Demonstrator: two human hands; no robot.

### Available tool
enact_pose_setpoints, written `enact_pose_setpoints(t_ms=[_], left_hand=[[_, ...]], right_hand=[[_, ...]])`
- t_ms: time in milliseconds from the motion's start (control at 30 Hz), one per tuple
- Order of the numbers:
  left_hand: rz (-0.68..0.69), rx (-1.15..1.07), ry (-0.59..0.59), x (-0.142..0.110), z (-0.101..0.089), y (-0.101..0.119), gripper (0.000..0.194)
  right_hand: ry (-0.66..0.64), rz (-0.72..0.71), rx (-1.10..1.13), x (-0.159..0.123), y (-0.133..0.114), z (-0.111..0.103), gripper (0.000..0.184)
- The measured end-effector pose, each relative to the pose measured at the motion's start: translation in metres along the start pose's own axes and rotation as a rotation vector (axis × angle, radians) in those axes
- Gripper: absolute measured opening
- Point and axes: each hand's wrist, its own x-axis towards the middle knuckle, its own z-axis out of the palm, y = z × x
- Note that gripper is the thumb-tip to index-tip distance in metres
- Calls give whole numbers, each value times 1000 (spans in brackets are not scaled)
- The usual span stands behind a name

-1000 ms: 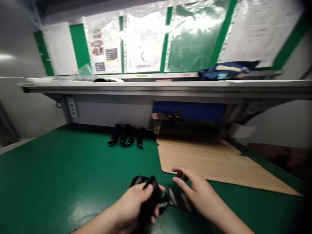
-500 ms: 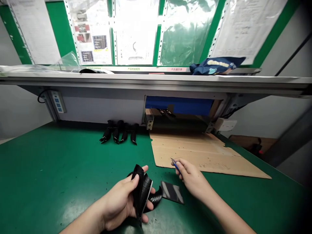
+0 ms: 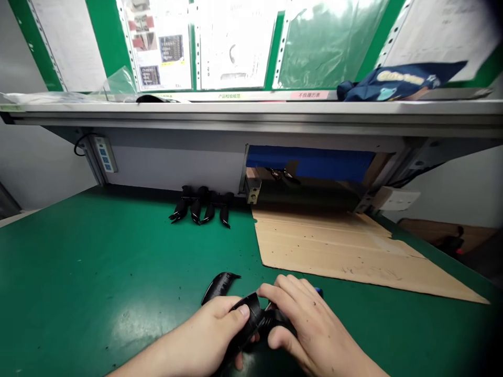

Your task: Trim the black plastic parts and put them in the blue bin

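Note:
My left hand [image 3: 220, 332] is closed around a curved, hollow black plastic part [image 3: 251, 309], thumb on its top edge. Just right of it, my right hand [image 3: 304, 322] is partly curled, its fingertips close to the part. Past its knuckles sticks out the blue end of a slim tool [image 3: 319, 291]; the rest is behind the hand. Between the thumb and forefinger shows a second dark curved piece [image 3: 277, 319], partly covered. Another curved black plastic piece [image 3: 220, 287] lies on the green table just beyond my left hand.
At the back of the green table [image 3: 98, 262] several glossy black parts [image 3: 202, 204] stand in a row. A cardboard sheet [image 3: 314, 251] runs from an opening with a blue flap [image 3: 310, 162]. Overhead is a shelf [image 3: 220, 112] bearing a dark blue bag [image 3: 401, 81].
My right hand has come down and left, up against the black part in my left hand. A curved black piece behind my left hand is now plainly visible. The view has shifted.

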Motion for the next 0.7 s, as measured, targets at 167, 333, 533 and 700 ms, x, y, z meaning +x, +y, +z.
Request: enact_pose_setpoints(t_ms=[167, 333, 533, 700], left_hand=[[-151, 103, -17, -12, 7, 16, 45], [-46, 244, -59, -16, 6, 19, 41], [9, 396, -14, -20, 2, 18, 38], [24, 416, 2, -22, 2, 17, 38]], right_hand=[[-7, -19, -225, -1, -5, 4, 58], [27, -41, -261, 4, -11, 2, 63], [13, -89, -252, 5, -11, 6, 59], [3, -112, -293, 3, -12, 6, 57]])
